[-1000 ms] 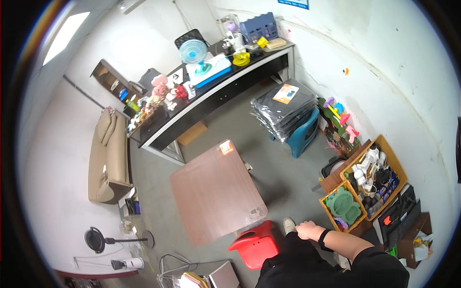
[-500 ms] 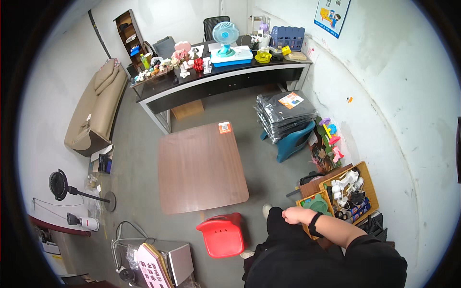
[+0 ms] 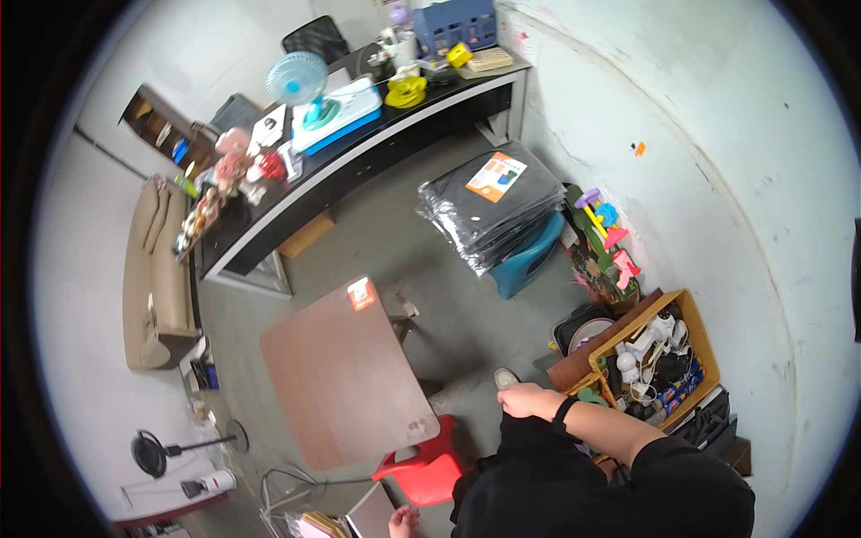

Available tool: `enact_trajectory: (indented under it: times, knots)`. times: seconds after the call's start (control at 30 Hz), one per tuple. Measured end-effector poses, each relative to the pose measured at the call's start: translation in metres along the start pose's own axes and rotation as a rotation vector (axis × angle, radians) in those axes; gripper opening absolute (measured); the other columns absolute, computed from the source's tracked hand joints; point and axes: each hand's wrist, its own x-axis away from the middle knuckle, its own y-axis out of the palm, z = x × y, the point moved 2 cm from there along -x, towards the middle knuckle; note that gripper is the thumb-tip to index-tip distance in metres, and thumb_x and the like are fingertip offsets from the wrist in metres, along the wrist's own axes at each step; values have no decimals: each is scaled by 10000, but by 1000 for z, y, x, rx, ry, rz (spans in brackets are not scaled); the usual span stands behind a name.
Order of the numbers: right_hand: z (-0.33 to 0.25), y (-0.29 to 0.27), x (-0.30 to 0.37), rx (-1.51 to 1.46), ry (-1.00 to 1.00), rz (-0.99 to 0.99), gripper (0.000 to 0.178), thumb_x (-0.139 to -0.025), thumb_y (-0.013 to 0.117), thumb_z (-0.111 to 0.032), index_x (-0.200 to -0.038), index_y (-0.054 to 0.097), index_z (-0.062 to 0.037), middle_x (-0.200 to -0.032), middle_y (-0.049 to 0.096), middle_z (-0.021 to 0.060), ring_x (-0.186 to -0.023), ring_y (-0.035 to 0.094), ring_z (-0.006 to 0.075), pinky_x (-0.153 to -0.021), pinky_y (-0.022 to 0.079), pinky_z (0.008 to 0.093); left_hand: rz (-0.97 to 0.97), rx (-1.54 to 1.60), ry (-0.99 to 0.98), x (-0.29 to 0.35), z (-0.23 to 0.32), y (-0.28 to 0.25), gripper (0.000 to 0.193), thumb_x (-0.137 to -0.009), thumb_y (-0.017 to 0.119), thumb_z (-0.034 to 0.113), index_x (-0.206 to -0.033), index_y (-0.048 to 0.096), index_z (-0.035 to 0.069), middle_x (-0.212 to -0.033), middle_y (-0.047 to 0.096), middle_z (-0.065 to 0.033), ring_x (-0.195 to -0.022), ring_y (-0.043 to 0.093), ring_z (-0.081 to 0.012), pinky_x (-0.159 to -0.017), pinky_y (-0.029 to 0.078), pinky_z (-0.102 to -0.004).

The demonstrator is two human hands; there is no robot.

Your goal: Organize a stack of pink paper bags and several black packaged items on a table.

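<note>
My right hand (image 3: 527, 402), with a black band (image 3: 563, 412) on the wrist, hangs over my dark-clothed leg, beside a wicker basket (image 3: 704, 336) of white bulb-like and cable-like items. Its fingers are loosely curled in, and nothing shows in them. My left hand (image 3: 404, 521) shows only partly at the lower edge, near the red plastic chair (image 3: 430, 471). Its fingers are slightly bent and apart, holding nothing visible. The chair stands against a low brown table (image 3: 345, 377) with an orange-and-white label (image 3: 360, 294) on one corner.
A teal chair (image 3: 529, 260) bears a stack of plastic-wrapped black packs (image 3: 493, 202). Behind stands a long black desk (image 3: 359, 157) with a blue fan (image 3: 300, 81). A beige sofa (image 3: 166, 278) and a black round-headed stand (image 3: 193, 444) are at left; bright toys (image 3: 610, 229) lean by the right wall.
The view has turned right and tilted, so desk, table and sofa appear shifted left. My left hand has come into view at the lower edge. My right hand stays over my leg.
</note>
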Motion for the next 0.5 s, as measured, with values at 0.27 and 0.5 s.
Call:
enact_trajectory:
  times: [0.27,0.5]
  knots:
    - [61,-43,22,-144,283,250,322,-1003,611,-259,-1177,727,-14,-1155,790,244,-1109,760,456,-938,611,578,-248,-659,216,-168,178,45,280,-1067,584,41,-1297,744,49,-1149,833,-114,-1106,795,-210,-951,628,-362]
    - [66,-55,35,-137,443,271,322,-1034,568,-251,-1216,722,-35,-1231,781,221,-1172,746,428,-973,607,565,-458,-975,464,-264,309,140,230,-1078,596,95,-1242,753,64,-1151,829,-165,-1058,818,-286,-940,647,-416]
